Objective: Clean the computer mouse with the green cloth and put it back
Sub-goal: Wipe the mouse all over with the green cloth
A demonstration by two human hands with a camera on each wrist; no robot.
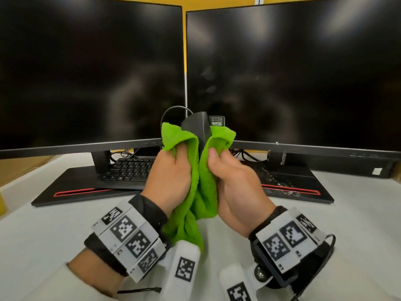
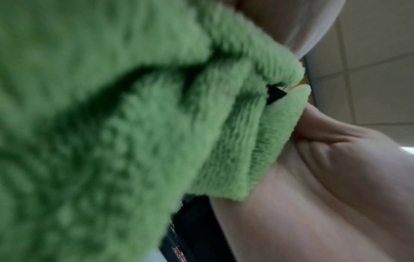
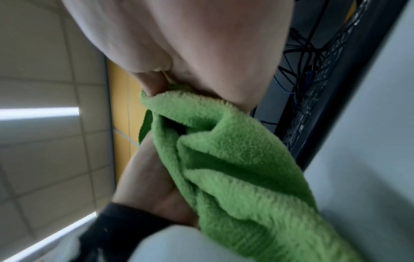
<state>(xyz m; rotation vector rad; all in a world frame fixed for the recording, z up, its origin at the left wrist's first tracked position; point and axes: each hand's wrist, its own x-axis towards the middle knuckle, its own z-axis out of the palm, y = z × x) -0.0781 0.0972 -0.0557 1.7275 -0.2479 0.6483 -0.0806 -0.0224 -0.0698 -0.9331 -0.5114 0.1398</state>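
Note:
A black computer mouse (image 1: 196,127) stands on end in the air in front of the monitors, its thin cable (image 1: 173,108) looping up behind it. A green cloth (image 1: 202,192) is wrapped round its lower part on both sides and hangs down between my wrists. My left hand (image 1: 171,170) grips the cloth on the left side of the mouse, and my right hand (image 1: 230,172) grips the cloth on the right side, thumb on top. In the left wrist view the green cloth (image 2: 112,124) fills most of the picture; a sliver of the black mouse (image 2: 274,95) shows. The right wrist view shows the cloth (image 3: 235,168) bunched between both palms.
Two dark monitors (image 1: 91,72) (image 1: 293,72) stand close behind my hands, on black bases with red stripes (image 1: 71,192). A black keyboard (image 1: 130,170) lies under the left monitor. Cables (image 1: 245,154) run behind. The white desk (image 1: 54,235) stretches below.

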